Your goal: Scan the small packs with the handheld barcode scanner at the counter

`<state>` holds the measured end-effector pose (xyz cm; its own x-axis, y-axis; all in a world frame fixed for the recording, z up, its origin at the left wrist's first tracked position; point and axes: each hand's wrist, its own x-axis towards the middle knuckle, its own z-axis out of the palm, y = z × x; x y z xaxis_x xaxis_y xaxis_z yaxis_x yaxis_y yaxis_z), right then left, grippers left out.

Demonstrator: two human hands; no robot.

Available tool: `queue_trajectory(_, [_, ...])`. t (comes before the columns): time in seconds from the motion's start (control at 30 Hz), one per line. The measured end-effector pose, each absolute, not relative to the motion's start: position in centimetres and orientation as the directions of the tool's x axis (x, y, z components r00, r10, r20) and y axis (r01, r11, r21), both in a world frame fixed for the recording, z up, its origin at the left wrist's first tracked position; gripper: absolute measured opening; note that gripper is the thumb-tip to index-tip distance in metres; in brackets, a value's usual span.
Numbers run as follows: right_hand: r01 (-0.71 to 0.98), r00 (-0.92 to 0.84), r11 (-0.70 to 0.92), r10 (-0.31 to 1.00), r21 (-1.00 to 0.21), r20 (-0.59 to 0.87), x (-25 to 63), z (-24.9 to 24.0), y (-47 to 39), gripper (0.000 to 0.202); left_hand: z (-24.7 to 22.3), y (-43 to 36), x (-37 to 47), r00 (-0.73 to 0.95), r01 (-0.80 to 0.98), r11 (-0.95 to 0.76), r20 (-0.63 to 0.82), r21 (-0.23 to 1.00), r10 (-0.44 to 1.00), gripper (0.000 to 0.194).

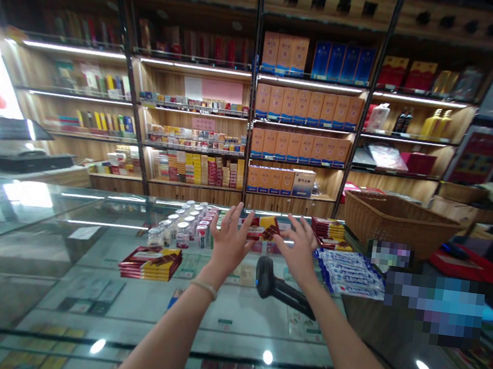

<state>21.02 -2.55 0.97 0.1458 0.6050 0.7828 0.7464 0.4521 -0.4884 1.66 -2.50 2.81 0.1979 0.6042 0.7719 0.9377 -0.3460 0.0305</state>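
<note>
My left hand (pixel 229 241) is raised over the glass counter (pixel 212 318), fingers spread and holding nothing. Facing it, my right hand (pixel 299 249) also has its fingers apart. Red-and-yellow chocolate bars (pixel 268 228) lie between the two hands, close to the right fingertips; whether they touch I cannot tell. Below the hands rests a black barcode scanner (pixel 265 279), its handle running under my right forearm. Several white-lidded jars (pixel 182 227) stand left of my left hand. A stack of chocolate bars (pixel 151 262) lies nearer on the left, and another stack (pixel 330 234) at the right.
Blue-and-white packets (pixel 350 273) lie right of my right forearm. Behind them stands a brown wicker basket (pixel 398 224). A small white paper (pixel 84 232) lies on the left of the counter. Across the back, wooden shelves (pixel 324 208) hold boxes and bottles.
</note>
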Motion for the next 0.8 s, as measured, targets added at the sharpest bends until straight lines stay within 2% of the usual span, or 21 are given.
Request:
queue_trajectory(0.23, [0.758,0.052,0.514,0.565,-0.401,0.824,19.3,1.3,-4.1,0.023,2.2,-2.2,1.7,0.183,0.935,-0.352,0.792,0.042,0.583,0.062])
queue_trajectory(0.37, [0.76,-0.027,0.544,0.572,-0.354,0.82,20.0,1.5,-4.4,0.027,2.4,-2.2,1.4,0.085,0.941,-0.312,0.797,0.134,0.599,0.061])
queue_trajectory(0.5, [0.825,-0.003,0.466,0.568,-0.319,0.823,21.9,1.4,-3.7,0.032,2.7,-2.1,0.8,0.056,0.914,-0.348,0.787,0.207,0.615,0.064])
queue_trajectory(0.6, [0.869,-0.025,0.411,0.593,-0.276,0.805,23.1,1.0,-3.0,0.042,2.6,-1.9,0.5,0.11,0.887,-0.418,0.789,0.197,0.604,0.066])
queue_trajectory(0.8, [0.904,-0.158,0.394,0.671,-0.168,0.725,23.1,0.6,-3.0,0.078,2.3,-2.3,1.0,0.268,0.826,-0.552,0.78,0.116,0.566,0.067])
